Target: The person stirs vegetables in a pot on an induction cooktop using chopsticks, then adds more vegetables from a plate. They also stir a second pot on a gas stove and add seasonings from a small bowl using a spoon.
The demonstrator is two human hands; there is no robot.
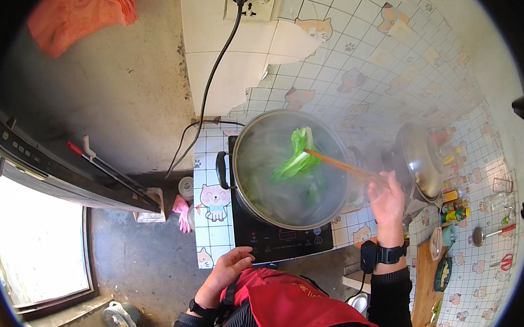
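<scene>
Steam rises from a large metal pot [238,183] on a black induction cooktop [276,250]. My right hand [386,197], to the right of the pot, holds wooden chopsticks [345,166] that reach over the rim. Their tips are at a leafy green vegetable [300,156] in the middle of the pot; steam hides whether it is lifted or rests in the liquid. More pale and green pieces show dimly below. Near the cooktop's front left corner is my left hand [233,264], holding nothing, its fingers loosely extended.
A lidded wok [419,163] stands to the right, with several seasoning bottles [456,214] beyond. A black power cord [213,72] runs from the wall socket [254,2] down behind the pot. The pot's black side handle [222,169] sticks out leftward. A wooden board [422,284] lies at right.
</scene>
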